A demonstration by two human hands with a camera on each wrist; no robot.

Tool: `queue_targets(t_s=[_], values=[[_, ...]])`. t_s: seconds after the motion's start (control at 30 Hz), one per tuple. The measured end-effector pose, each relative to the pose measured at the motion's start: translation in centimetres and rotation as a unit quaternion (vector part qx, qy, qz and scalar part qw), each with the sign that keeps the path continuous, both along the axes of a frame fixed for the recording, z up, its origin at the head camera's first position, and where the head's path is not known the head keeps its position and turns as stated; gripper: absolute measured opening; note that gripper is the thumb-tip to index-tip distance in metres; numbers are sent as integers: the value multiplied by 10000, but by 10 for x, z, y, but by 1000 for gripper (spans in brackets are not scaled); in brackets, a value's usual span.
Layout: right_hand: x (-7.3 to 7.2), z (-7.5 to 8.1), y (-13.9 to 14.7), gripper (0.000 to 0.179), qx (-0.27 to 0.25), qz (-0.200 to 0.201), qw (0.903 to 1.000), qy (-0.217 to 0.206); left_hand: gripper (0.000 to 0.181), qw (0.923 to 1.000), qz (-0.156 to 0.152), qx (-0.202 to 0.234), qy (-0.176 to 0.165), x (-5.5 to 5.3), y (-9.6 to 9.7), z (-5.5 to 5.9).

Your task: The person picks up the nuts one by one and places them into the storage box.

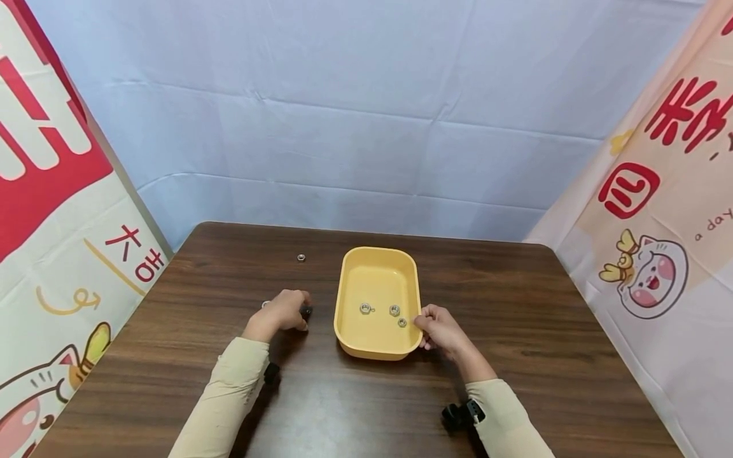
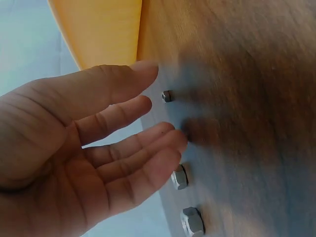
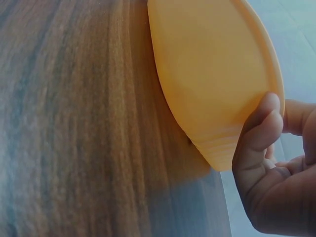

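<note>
A yellow plastic bin (image 1: 378, 353) sits on the table with several metal nuts inside, among them a large hex nut (image 1: 365, 308) and a smaller nut (image 1: 402, 322). My right hand (image 1: 441, 327) pinches the bin's right rim between thumb and fingers; the right wrist view shows the bin's outer wall (image 3: 212, 64). Left of the bin, my left hand (image 1: 282, 313) hovers low over the table, fingers loosely bent and apart. A small nut (image 2: 166, 96) lies just beyond its fingertips, untouched. Two bigger nuts (image 2: 179, 177) stand past the other fingers, the nearer one partly covered.
One nut (image 1: 301, 257) lies alone farther back on the brown wooden table (image 1: 492, 286). Another (image 1: 265, 304) shows partly behind the left hand. A pale cloth (image 1: 343, 127) hangs behind the table, with printed banners (image 1: 641, 222) at both sides.
</note>
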State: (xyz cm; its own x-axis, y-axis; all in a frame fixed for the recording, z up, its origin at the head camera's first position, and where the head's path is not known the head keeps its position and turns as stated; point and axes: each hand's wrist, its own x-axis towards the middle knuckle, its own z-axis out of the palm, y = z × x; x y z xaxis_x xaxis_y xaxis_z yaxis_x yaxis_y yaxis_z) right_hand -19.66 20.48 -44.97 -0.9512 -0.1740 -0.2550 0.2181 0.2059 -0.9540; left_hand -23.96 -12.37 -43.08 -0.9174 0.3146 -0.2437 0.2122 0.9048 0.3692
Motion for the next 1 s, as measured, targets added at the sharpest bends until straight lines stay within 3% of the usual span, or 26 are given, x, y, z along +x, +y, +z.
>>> queue_targets(t_s=[0.13,0.37,0.6,0.8,1.0], values=[[0,-1,0,9,29,-47,10000,32,44,9997,79,151,-149,-3,-2,-1],[-1,-2,-1,9,32,-48,10000,48,33,9987,50,496,64,-10,-7,-11],[-3,-4,0,8,95,-134,9998,77,24,9902,556,1177,-513,-15,-5,-15],[-3,-1,0,8,-4,-36,10000,81,22,9897,568,1094,-734,-20,-1,-17],[8,17,-5,7,-14,27,10000,55,18,9903,519,953,-870,-21,1,-19]])
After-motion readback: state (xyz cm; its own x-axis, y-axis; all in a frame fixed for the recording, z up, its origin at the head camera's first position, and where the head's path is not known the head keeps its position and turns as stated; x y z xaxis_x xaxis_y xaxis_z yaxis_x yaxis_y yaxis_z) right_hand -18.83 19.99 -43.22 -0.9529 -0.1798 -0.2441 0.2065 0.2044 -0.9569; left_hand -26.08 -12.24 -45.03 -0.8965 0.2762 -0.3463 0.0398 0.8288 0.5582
